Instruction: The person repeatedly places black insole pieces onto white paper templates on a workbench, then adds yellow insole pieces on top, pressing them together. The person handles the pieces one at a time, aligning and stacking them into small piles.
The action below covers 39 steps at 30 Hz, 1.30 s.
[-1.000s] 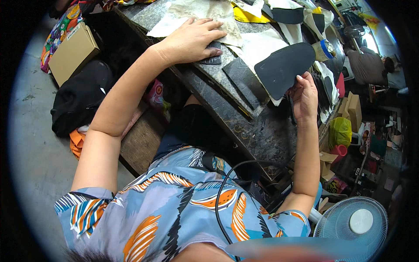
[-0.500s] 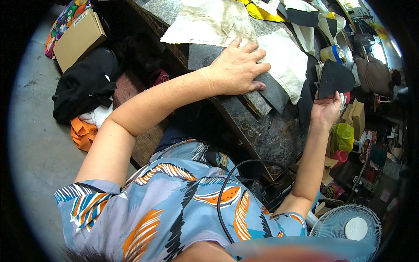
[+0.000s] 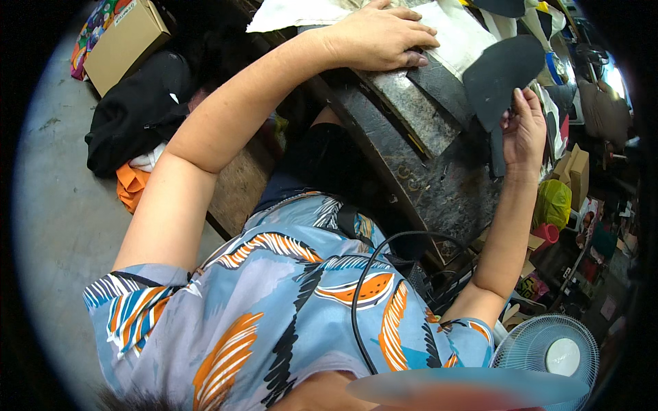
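My left hand (image 3: 384,40) lies with fingers spread on white cloth (image 3: 449,35) and a dark grey sheet (image 3: 442,85) at the bench's far side. Its thumb rests near the sheet's edge, and nothing shows in its grip. To the right, my right hand (image 3: 526,130) pinches a flat black cut-out piece (image 3: 504,74) with a rounded outline by its lower edge. The piece is held up, tilted, beside the cloth and the grey sheet. Below it, a narrow dark strip (image 3: 497,152) shows next to my right wrist. Some of my right fingers are hidden behind the piece.
A worn dark workbench (image 3: 445,185) carries a mottled grey slab (image 3: 411,109). A black cable (image 3: 356,301) runs across my shirt. A white fan (image 3: 548,353) stands at lower right. A cardboard box (image 3: 127,44) and a black bag (image 3: 133,113) are at left.
My right hand has raised the black piece and brought it left, closer to the cloth. My left hand remains spread on the cloth and sheet. The whole view has shifted a little.
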Each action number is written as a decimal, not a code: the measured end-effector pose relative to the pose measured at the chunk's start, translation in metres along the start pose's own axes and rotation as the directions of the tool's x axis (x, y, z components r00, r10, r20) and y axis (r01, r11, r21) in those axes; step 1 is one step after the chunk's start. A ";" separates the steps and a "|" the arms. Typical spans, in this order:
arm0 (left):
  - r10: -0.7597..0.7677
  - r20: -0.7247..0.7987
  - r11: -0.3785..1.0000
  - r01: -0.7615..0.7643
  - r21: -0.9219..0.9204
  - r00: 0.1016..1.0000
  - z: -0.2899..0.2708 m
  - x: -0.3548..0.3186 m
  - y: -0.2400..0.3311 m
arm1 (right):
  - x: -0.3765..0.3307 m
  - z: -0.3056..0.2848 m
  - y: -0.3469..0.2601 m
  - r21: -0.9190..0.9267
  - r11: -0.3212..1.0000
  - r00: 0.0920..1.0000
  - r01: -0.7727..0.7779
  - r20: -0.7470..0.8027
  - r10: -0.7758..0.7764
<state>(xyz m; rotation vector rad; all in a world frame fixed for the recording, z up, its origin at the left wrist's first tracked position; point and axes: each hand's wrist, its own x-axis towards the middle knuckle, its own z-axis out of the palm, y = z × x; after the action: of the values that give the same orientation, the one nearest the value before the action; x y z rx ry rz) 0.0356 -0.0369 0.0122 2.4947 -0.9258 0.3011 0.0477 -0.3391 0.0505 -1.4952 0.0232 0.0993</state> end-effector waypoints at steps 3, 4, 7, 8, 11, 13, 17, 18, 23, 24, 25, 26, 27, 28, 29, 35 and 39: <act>-0.120 0.036 0.993 0.120 0.010 0.992 -0.002 -0.006 0.001 | 0.000 0.007 0.011 -0.082 0.996 0.999 -0.033 0.026 0.035; -0.128 0.059 0.992 0.127 0.021 0.990 -0.003 -0.003 0.001 | 0.000 0.009 0.013 -0.089 0.996 0.997 -0.026 0.071 0.033; -0.091 0.084 0.995 0.095 -0.037 0.992 -0.004 0.000 0.000 | 0.005 0.015 0.014 -0.154 0.988 0.998 0.015 0.055 -0.006; -0.068 0.083 0.995 0.074 -0.072 0.994 -0.005 0.001 0.000 | 0.007 0.017 0.014 -0.165 0.986 0.998 -0.007 0.057 0.017; -0.043 0.068 0.996 0.048 -0.077 0.997 -0.007 0.001 -0.002 | 0.012 0.020 0.015 -0.164 0.986 0.995 -0.016 0.093 0.032; -0.053 0.075 0.993 0.060 -0.098 0.996 -0.007 0.000 -0.001 | 0.013 0.020 0.019 -0.150 0.988 0.993 -0.029 0.113 0.046; -0.048 0.095 0.992 0.058 -0.109 0.994 -0.007 0.000 -0.001 | 0.014 0.017 0.023 -0.159 0.985 0.994 -0.069 0.078 0.082; -0.048 0.091 0.993 0.057 -0.104 0.995 -0.007 0.000 -0.001 | 0.014 0.016 0.024 -0.155 0.985 0.994 -0.070 0.074 0.083; -0.050 0.083 0.993 0.059 -0.105 0.995 -0.006 0.000 -0.001 | 0.015 0.016 0.024 -0.146 0.986 0.994 -0.082 0.063 0.092; -0.048 0.079 0.993 0.056 -0.105 0.996 -0.006 0.000 -0.001 | 0.015 0.016 0.024 -0.150 0.985 0.994 -0.081 0.062 0.091; -0.045 0.075 0.993 0.053 -0.104 0.996 -0.006 0.000 -0.001 | 0.015 0.016 0.024 -0.153 0.985 0.994 -0.080 0.060 0.090; -0.042 0.072 0.993 0.049 -0.104 0.997 -0.005 0.000 -0.001 | 0.014 0.017 0.024 -0.159 0.984 0.994 -0.081 0.057 0.091; -0.052 0.079 0.994 0.059 -0.089 0.996 -0.005 0.000 -0.001 | 0.014 0.017 0.025 -0.165 0.983 0.994 -0.082 0.053 0.092; -0.062 0.084 0.995 0.068 -0.072 0.995 -0.004 0.000 -0.001 | 0.014 0.017 0.025 -0.170 0.982 0.995 -0.081 0.049 0.091; -0.071 0.091 0.995 0.077 -0.056 0.993 -0.004 0.000 -0.002 | 0.014 0.018 0.025 -0.166 0.983 0.994 -0.079 0.060 0.090; -0.022 0.058 0.995 0.028 -0.100 0.998 -0.004 0.000 -0.002 | 0.015 0.019 0.026 -0.202 0.978 0.996 -0.052 0.056 0.065; -0.025 0.047 0.998 0.028 -0.062 0.999 -0.008 -0.003 0.002 | 0.014 0.020 0.027 -0.212 0.977 0.998 -0.032 0.046 0.042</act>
<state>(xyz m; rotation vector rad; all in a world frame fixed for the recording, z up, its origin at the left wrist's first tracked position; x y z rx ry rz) 0.0318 -0.0329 0.0184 2.4637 -0.9054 0.2036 0.0589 -0.3169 0.0238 -1.7047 0.0000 0.1738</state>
